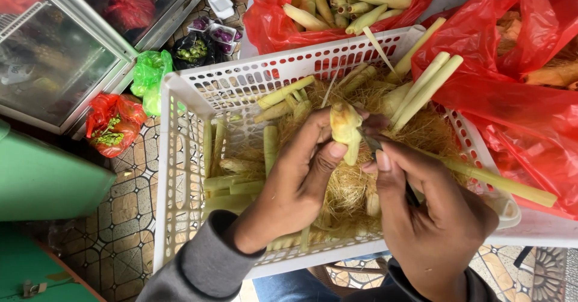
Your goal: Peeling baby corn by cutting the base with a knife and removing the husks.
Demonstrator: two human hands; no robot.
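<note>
Your left hand (301, 175) pinches the baby corn (346, 129), long axis upright, above the basket (180, 175). Your right hand (430, 218) is closed on a knife (385, 157) touching its right side. Husks (421, 85) lie beyond.

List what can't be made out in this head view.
- Tool in the right hand: mostly hidden by the fingers, kind unclear.
- Base of the baby corn: covered by the left hand.
- White basket bottom: buried under husks and silk.
- Right red bag: cut off by the frame edge.
</note>
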